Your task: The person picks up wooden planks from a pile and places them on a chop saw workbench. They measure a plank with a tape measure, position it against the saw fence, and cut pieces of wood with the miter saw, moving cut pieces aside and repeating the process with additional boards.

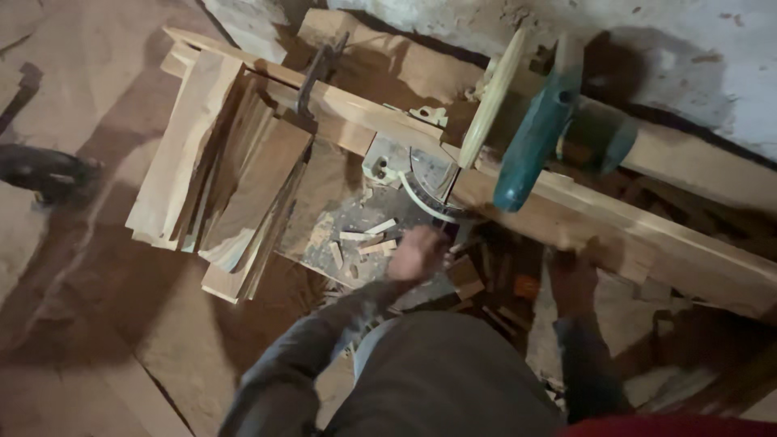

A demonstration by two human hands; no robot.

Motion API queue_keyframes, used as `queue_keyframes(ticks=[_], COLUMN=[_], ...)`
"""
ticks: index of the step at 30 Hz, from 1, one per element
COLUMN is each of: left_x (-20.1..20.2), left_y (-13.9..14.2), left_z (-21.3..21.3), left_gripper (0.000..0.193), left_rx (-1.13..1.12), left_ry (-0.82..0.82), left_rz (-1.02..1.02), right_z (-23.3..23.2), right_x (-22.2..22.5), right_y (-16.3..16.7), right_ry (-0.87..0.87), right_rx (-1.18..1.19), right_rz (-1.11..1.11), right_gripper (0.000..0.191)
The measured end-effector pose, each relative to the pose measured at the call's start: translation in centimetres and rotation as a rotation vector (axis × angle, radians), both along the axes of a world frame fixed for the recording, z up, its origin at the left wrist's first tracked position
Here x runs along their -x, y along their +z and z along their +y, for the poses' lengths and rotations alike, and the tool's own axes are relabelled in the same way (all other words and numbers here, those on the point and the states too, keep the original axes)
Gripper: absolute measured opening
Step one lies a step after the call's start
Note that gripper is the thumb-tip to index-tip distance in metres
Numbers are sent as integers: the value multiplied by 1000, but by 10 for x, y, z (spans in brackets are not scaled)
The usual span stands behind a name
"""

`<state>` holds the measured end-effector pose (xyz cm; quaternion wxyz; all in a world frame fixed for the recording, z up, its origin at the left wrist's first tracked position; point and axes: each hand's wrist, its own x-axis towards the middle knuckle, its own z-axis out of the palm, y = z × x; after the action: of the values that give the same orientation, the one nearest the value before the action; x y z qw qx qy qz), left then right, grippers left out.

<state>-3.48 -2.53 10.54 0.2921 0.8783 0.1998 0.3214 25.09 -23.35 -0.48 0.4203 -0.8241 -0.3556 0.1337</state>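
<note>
At the front edge of the saw table (356,214), the left hand (417,252) hangs low with its fingers curled under; blur hides them, so whether they pinch anything I cannot tell. Just beside it, to the picture's left, lie small pale offcuts (368,236) scattered over the dusty grey plate, some crossing each other. The right hand (573,279) sits below the long beam (664,235), in shadow; its fingers look bent and close to the beam's lower edge, but touching or apart I cannot tell, nor whether they grip.

Between the two hands, under the table, a dark gap holds a heap of short wood scraps (473,279), brown and orange, piled loosely.

The beam is pale, squared timber, running from the saw down toward the lower right of the view, its top face lit and its near side dark. Above it stands the mitre saw (538,133) with a teal handle and motor housing, its blade guard (494,97) raised and tilted. A curved white angle scale (417,198) shows on the table under the blade.

Left of the saw, a stack of boards (227,174) leans fanned on a long rail (324,93), with a dark clamp (316,73) hooked over it. Grey sleeves and a grey lap fill the bottom. A dark tool (44,174) lies on the dusty floor at far left.
</note>
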Motion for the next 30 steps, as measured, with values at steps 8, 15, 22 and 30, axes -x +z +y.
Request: queue_keyframes(ticks=[8, 15, 22, 30], left_x=[-86, -29, 72, 87], left_y=[-70, -75, -65, -60], left_z=[88, 40, -8, 23], left_gripper=[43, 43, 50, 39], left_rx=[-256, 386, 1492, 1631], left_ry=[177, -200, 39, 385], left_rz=[373, 579, -343, -689], right_z=[-24, -91, -79, -1], right_x=[-14, 19, 65, 115], right_y=[15, 17, -1, -12], right_ry=[-60, -181, -41, -9], right_rx=[90, 294, 74, -558], right_rz=[-167, -217, 231, 1237], right_gripper=[37, 27, 28, 31])
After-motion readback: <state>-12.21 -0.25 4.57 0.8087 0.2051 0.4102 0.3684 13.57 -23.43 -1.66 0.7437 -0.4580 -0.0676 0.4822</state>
